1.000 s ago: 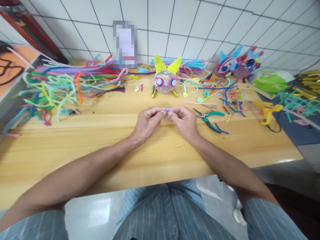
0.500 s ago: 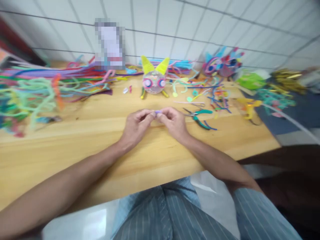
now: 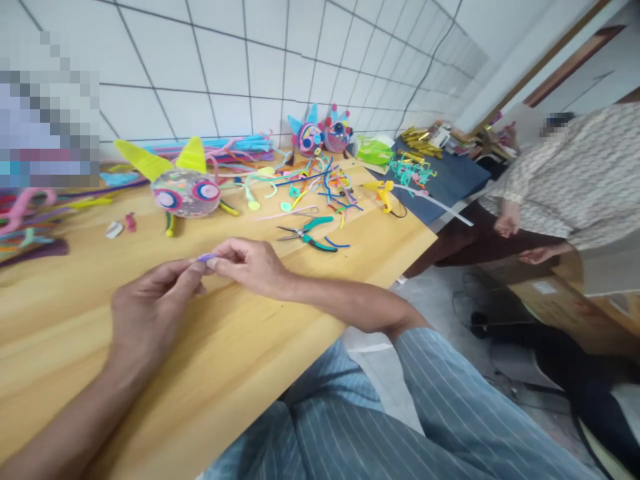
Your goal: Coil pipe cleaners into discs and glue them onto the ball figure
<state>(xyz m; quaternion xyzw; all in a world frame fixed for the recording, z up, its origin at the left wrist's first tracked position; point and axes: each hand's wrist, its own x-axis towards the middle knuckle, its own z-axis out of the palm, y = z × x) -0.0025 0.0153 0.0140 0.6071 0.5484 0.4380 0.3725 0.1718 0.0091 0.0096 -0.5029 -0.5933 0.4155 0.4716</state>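
Between the fingertips of both hands is a small purple piece of pipe cleaner (image 3: 205, 257), mostly covered by the fingers. My left hand (image 3: 155, 300) pinches its left end, and my right hand (image 3: 255, 265) pinches it from the right. Beyond the hands stands a clear ball figure (image 3: 187, 193) with yellow ears, yellow feet and pink-and-blue ringed eyes. Just right of my right hand lie green-handled pliers (image 3: 313, 235), jaws pointing left. A short blue pipe cleaner (image 3: 337, 243) lies against their handles.
Pipe cleaner scraps (image 3: 340, 187) and a yellow glue gun (image 3: 385, 195) with a white glue stick lie at right. Two finished-looking ball figures (image 3: 320, 137) stand by the wall. Loose pipe cleaners (image 3: 30, 220) lie at left. A person (image 3: 565, 187) stands beyond the table's right end.
The view has swung to the right, bringing the other person into sight. Both hands still pinch the purple piece and appear further left in the picture.
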